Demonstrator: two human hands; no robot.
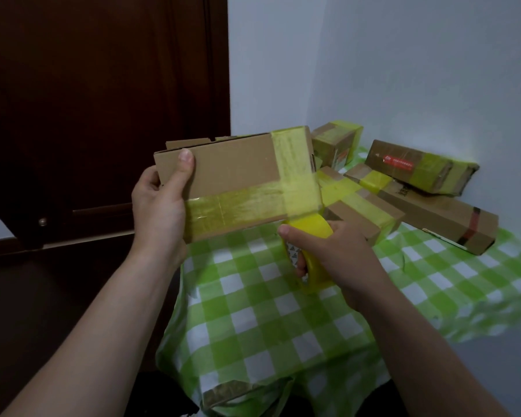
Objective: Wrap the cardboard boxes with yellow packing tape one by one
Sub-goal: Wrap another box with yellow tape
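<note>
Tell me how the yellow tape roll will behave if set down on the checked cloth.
Being round, the tape roll would probably roll if set on edge. It looks stiff: the right hand grips it without denting it. Its strip seems stuck to the box, so it may tug back.

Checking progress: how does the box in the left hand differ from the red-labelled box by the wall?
The held box is in the air, its tape running to the roll; the red-labelled box rests on another box. The held box's face is plain; the red-labelled box bears red print. Both are yellow-taped cardboard.
</note>
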